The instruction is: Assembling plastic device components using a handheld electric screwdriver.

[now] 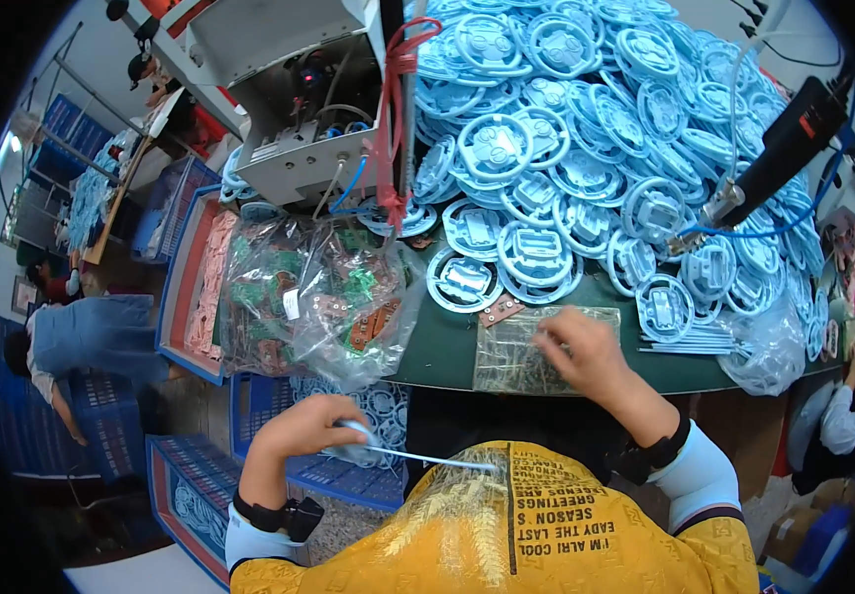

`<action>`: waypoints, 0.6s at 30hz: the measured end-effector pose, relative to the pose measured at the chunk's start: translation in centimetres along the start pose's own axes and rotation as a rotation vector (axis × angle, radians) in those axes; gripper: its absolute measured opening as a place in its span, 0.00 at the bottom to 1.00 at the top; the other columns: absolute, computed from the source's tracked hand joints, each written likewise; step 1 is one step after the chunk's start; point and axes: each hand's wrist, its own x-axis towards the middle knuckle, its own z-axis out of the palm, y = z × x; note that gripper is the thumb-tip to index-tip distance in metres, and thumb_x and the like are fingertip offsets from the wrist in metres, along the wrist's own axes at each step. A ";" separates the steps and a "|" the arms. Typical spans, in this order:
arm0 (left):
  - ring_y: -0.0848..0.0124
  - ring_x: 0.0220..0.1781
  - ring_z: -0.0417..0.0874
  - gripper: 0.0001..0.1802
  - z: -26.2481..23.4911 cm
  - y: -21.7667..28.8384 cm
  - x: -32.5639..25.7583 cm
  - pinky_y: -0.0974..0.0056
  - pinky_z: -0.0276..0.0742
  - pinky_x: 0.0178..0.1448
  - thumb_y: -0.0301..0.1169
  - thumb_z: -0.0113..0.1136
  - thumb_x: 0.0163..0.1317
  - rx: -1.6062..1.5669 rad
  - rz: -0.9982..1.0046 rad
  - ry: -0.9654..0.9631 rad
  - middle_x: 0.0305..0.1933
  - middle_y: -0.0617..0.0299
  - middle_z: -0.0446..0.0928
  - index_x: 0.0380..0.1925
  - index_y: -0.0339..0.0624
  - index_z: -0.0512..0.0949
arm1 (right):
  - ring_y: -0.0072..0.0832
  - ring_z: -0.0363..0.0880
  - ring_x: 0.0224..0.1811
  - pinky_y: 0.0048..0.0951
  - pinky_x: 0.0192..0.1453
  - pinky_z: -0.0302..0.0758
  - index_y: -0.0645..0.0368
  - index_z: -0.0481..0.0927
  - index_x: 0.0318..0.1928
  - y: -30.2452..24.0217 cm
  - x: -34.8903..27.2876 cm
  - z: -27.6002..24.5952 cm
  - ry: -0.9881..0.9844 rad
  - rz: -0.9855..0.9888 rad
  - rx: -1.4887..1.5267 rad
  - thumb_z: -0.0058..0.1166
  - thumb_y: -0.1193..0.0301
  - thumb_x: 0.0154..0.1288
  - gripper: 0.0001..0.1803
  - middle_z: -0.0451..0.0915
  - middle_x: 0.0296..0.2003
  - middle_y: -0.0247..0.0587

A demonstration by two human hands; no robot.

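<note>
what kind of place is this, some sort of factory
Most likely a small assembly workshop or factory bench. A big heap of identical light blue plastic wheels covers the green table, a clear bag of circuit boards sits beside it, and a powered hand tool hangs over the work.

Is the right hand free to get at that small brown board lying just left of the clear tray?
Probably yes. The right hand rests on the clear tray, and the brown board lies bare on the green table right beside it, with nothing on top or between them.
</note>
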 end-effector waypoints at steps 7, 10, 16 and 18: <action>0.51 0.41 0.85 0.12 4.6 -1.2 1.7 0.51 0.81 0.46 0.36 0.67 0.55 0.445 -0.312 0.074 0.36 0.51 0.84 0.36 0.43 0.84 | 0.38 0.80 0.36 0.37 0.32 0.78 0.55 0.77 0.36 -2.1 7.1 5.7 -0.129 -0.162 -0.319 0.64 0.66 0.59 0.10 0.74 0.36 0.38; 0.53 0.41 0.84 0.08 4.1 3.7 5.2 0.52 0.79 0.44 0.32 0.62 0.62 0.045 0.200 0.360 0.38 0.54 0.82 0.40 0.43 0.81 | 0.40 0.80 0.34 0.38 0.33 0.77 0.56 0.77 0.34 -0.8 9.4 6.6 -0.096 -0.202 -0.360 0.64 0.67 0.58 0.10 0.74 0.34 0.39; 0.56 0.47 0.78 0.14 4.2 6.7 14.4 0.56 0.75 0.49 0.25 0.67 0.55 0.161 0.563 0.797 0.44 0.58 0.77 0.43 0.42 0.79 | 0.31 0.76 0.23 0.32 0.28 0.70 0.64 0.81 0.35 -1.2 10.2 0.8 0.317 0.181 0.341 0.60 0.74 0.63 0.05 0.76 0.27 0.41; 0.56 0.49 0.77 0.15 3.6 6.9 17.1 0.56 0.74 0.50 0.25 0.67 0.54 0.198 0.541 0.813 0.45 0.57 0.77 0.44 0.41 0.80 | 0.24 0.73 0.23 0.27 0.28 0.69 0.64 0.82 0.37 -1.8 7.6 -1.8 0.333 0.151 0.288 0.60 0.75 0.63 0.05 0.76 0.27 0.39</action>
